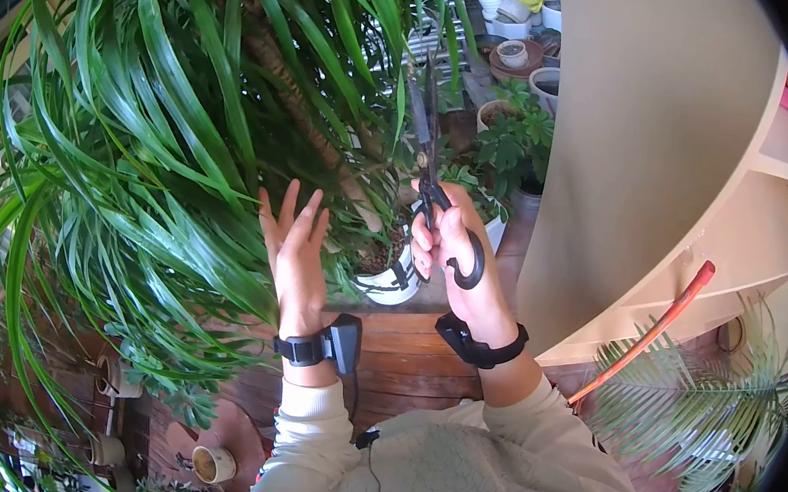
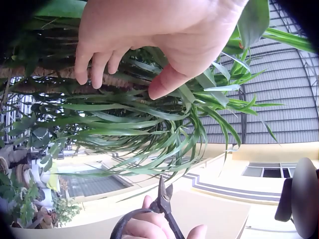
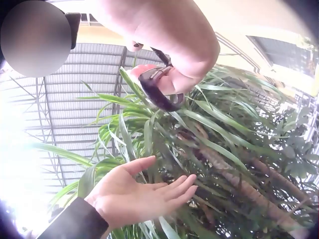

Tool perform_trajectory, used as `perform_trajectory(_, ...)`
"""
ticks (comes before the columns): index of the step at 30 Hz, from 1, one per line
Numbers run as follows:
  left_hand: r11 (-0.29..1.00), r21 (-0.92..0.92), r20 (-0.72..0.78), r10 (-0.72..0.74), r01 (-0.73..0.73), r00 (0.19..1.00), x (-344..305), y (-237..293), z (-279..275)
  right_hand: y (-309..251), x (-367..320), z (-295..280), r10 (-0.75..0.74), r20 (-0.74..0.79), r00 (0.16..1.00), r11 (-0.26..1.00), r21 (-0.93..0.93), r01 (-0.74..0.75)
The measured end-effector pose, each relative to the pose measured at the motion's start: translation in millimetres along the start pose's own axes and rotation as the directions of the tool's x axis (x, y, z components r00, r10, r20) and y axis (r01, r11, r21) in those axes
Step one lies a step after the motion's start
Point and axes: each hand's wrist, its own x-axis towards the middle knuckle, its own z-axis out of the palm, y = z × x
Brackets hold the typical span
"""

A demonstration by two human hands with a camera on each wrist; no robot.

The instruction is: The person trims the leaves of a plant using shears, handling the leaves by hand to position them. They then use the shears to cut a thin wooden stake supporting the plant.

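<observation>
A large plant with long strap-like green leaves (image 1: 140, 169) fills the left of the head view, its bare trunk (image 1: 297, 114) slanting through it. My left hand (image 1: 300, 260) is held up against the edge of the foliage, fingers spread and extended, grasping nothing. In my right hand (image 1: 464, 254) I grip black-handled scissors (image 1: 423, 160), fingers through the loops and blades pointing up and away. The left wrist view shows the scissors (image 2: 163, 201) below the drooping leaves (image 2: 129, 124), blades slightly parted. From the right wrist, a handle loop (image 3: 154, 92) shows, with the blades mostly hidden.
Below the hands stands a white pot (image 1: 394, 290) by a wooden plank surface (image 1: 390, 367). Potted plants (image 1: 517, 148) crowd the back. A tall cream panel (image 1: 641, 128) rises at right, with an orange-red rod (image 1: 652, 329) and palm fronds (image 1: 687, 406) beyond.
</observation>
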Motion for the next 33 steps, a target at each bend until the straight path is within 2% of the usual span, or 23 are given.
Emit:
perform_trajectory(2,1.000,0.007,-0.011,0.004,-0.004,1.000,-0.6,0.7,-0.6,-2.8,1.2,4.5,0.013,-0.030,0.999,0.992,-0.127,-0.017)
perform_trajectory(13,1.000,0.008,0.006,0.007,-0.007,1.000,-1.7,3.9,-1.9,-9.6,21.2,21.0,0.007,0.005,1.000,0.998,-0.070,-0.007)
perform_trajectory(33,1.000,0.016,0.014,0.008,-0.009,1.000,-4.0,6.9,-4.2,-10.8,27.6,32.5,-0.019,-0.078,0.997,1.000,0.020,0.021)
